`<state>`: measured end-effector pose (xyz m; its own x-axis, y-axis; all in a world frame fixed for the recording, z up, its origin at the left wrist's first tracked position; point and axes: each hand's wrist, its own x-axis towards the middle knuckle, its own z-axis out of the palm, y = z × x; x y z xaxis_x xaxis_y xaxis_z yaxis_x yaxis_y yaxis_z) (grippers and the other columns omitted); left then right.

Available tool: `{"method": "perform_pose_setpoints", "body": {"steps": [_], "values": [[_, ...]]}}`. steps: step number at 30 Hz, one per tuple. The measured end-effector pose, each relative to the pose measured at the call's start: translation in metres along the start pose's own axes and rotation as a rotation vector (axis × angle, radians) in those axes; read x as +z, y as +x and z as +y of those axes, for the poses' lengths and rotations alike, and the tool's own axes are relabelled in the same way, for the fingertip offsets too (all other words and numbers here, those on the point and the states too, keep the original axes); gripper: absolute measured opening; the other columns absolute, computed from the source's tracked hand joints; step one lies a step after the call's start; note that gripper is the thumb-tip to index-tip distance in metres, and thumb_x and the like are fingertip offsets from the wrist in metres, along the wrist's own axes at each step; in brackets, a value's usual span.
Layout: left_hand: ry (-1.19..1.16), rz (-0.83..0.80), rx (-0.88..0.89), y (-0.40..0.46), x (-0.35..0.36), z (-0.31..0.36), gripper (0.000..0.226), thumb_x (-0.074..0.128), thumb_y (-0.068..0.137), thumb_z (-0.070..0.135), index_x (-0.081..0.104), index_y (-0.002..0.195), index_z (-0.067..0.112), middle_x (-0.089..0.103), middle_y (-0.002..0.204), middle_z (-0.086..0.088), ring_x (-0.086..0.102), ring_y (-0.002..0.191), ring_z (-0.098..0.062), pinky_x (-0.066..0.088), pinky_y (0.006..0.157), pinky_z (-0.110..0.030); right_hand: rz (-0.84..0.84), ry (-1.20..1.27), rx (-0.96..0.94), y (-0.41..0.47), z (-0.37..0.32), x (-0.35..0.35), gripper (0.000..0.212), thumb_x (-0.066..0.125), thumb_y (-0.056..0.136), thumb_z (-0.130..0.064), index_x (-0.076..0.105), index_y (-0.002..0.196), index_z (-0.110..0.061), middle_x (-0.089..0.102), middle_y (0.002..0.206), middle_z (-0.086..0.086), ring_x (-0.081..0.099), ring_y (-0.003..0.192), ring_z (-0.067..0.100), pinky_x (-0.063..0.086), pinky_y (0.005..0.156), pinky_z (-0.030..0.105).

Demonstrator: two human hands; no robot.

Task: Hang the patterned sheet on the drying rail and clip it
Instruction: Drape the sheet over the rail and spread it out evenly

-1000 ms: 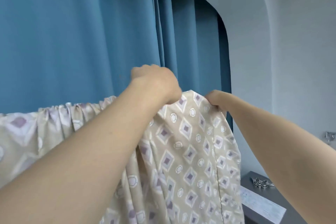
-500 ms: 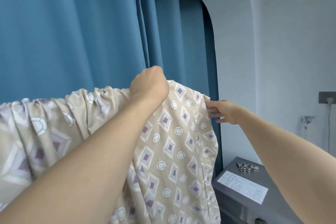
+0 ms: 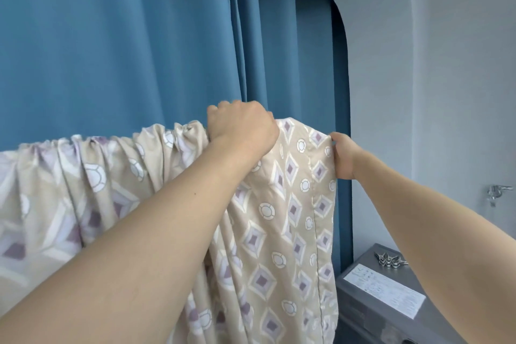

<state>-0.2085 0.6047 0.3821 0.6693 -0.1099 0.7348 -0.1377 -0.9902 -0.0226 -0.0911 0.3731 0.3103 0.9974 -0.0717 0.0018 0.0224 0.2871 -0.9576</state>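
Left hand: the left hand [image 3: 242, 126] sits fisted over the top fold of the patterned sheet [image 3: 282, 220], fingers curled down onto the cloth and gripping it at the frame's centre.
Right hand: at 3 o'clock from the left, the right hand [image 3: 343, 158] pinches the sheet's end edge, thumb side towards the camera.
Sheet: it hangs draped over a rail that the cloth hides entirely; between the hands it lies fairly flat, while towards 9 o'clock it is bunched in tight gathers.
Backdrop: a blue curtain [image 3: 117, 45] fills the upper left; a pale wall [image 3: 446, 92] rises at 2 o'clock.
Clips: a small heap of metal clips [image 3: 391, 259] lies on a grey box [image 3: 371, 307] at 5 o'clock, well apart from either hand; no clip shows on the sheet.
Risk, slide: freeing a hand to fetch a clip probably lets the unclipped end creep off the rail, dragged by the hanging weight.
Risk, bunching: the gathers at 9 o'clock likely dry badly if left unspread.
Risk, reach: the clips lie low and to the side, so a stretch may tug the edge askew.
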Motion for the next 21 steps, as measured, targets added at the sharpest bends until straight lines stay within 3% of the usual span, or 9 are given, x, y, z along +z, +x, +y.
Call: {"method": "perform_pose_setpoints", "body": {"steps": [2,4,7,10,12,14,15,18,21], "values": [[-0.06,-0.106,-0.014,0.001,-0.001,0.004,0.022,0.04,0.095,0.023,0.045,0.073,0.018,0.054,0.083,-0.002,0.049,0.084,-0.028,0.033,0.071,-0.034,0.056,0.048,-0.079,0.003,-0.005,0.0,0.025,0.039,0.092,-0.018,0.062,0.092,-0.009,0.067,0.1,0.01,0.065,0.081,0.027,0.051,0.078,0.037],[-0.124,-0.125,-0.039,0.003,-0.002,0.002,0.021,0.044,0.09,0.013,0.041,0.069,0.019,0.044,0.072,0.001,0.048,0.079,-0.028,0.033,0.068,-0.033,0.128,0.14,-0.188,0.006,-0.015,-0.001,0.021,0.047,0.091,-0.01,0.061,0.106,-0.015,0.065,0.109,0.006,0.066,0.085,0.023,0.052,0.079,0.033],[-0.205,-0.08,-0.072,0.005,-0.002,-0.005,0.019,0.044,0.082,0.002,0.041,0.069,0.017,0.041,0.069,0.0,0.047,0.078,-0.03,0.033,0.065,-0.033,0.278,0.285,-0.373,0.003,-0.031,-0.002,0.035,0.057,0.085,-0.005,0.066,0.112,-0.026,0.064,0.112,0.001,0.065,0.091,0.021,0.054,0.072,0.03],[-0.24,0.017,-0.078,0.003,0.002,-0.014,0.02,0.044,0.081,0.0,0.037,0.069,0.014,0.04,0.068,-0.002,0.045,0.076,-0.031,0.032,0.062,-0.034,0.301,0.317,-0.476,0.0,-0.035,-0.007,0.039,0.059,0.081,-0.001,0.065,0.112,-0.024,0.064,0.106,0.0,0.06,0.079,0.015,0.052,0.062,0.026],[-0.218,0.033,-0.078,-0.001,0.002,-0.016,0.016,0.045,0.082,0.004,0.036,0.072,0.013,0.041,0.072,-0.003,0.044,0.076,-0.031,0.031,0.062,-0.034,0.264,0.238,-0.44,0.002,-0.031,-0.011,0.031,0.06,0.085,-0.006,0.062,0.11,-0.023,0.061,0.095,0.0,0.057,0.066,0.011,0.049,0.056,0.023],[-0.163,-0.01,-0.072,-0.003,0.001,-0.016,0.016,0.046,0.083,0.011,0.036,0.07,0.014,0.045,0.078,-0.004,0.045,0.079,-0.031,0.031,0.065,-0.034,0.213,0.095,-0.305,0.002,-0.024,-0.009,0.01,0.059,0.09,-0.023,0.057,0.099,-0.019,0.058,0.08,0.0,0.055,0.049,0.011,0.046,0.049,0.023],[-0.15,-0.03,-0.067,-0.003,0.001,-0.016,0.017,0.046,0.083,0.014,0.036,0.069,0.015,0.046,0.081,-0.005,0.045,0.081,-0.031,0.031,0.066,-0.033,0.186,0.026,-0.222,0.003,-0.02,-0.009,0.017,0.056,0.091,-0.034,0.055,0.094,-0.017,0.056,0.074,0.001,0.054,0.045,0.013,0.045,0.05,0.024],[-0.189,-0.011,-0.054,-0.001,0.003,-0.016,0.016,0.046,0.082,0.01,0.036,0.07,0.013,0.046,0.08,-0.005,0.044,0.081,-0.03,0.031,0.065,-0.033,0.062,-0.1,-0.035,0.007,-0.007,-0.008,0.049,0.045,0.09,-0.055,0.062,0.101,-0.011,0.067,0.085,0.008,0.065,0.073,0.026,0.052,0.07,0.034],[-0.226,0.023,-0.032,0.0,0.006,-0.016,0.007,0.047,0.082,0.007,0.04,0.084,0.009,0.048,0.088,-0.008,0.041,0.083,-0.029,0.033,0.066,-0.034,0.009,-0.164,0.016,0.009,0.002,-0.004,0.053,0.042,0.091,-0.054,0.065,0.109,-0.01,0.067,0.093,0.008,0.064,0.086,0.028,0.051,0.081,0.038]]}}
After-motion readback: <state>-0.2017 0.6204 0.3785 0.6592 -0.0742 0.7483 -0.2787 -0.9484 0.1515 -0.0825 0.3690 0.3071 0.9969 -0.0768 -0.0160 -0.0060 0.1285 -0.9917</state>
